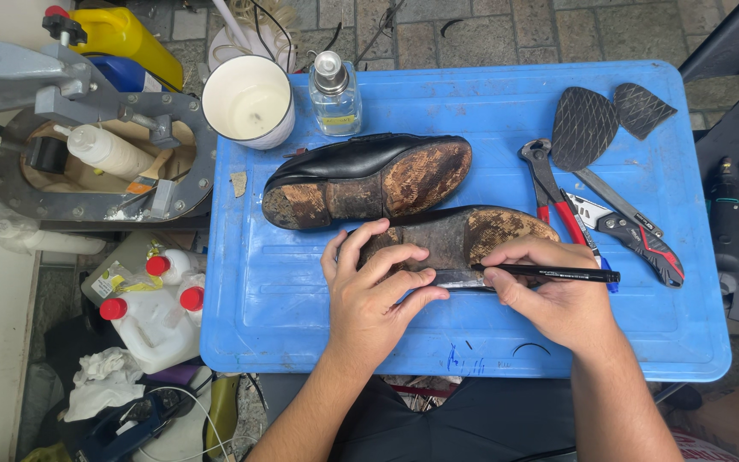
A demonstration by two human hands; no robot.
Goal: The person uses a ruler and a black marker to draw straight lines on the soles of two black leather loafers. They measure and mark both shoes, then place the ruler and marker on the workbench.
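Observation:
Two black leather shoes lie sole-up on a blue plastic tray table. The far shoe rests on its side with a worn brown sole. My left hand presses down on the heel part of the near shoe. My right hand holds a black pen level, its tip at the near shoe's sole edge. Both forearms reach in from the bottom.
Red-handled pincers, a utility knife and two black rubber sole pieces lie at right. A white cup and a small glass bottle stand at the back. White bottles with red caps sit left of the tray.

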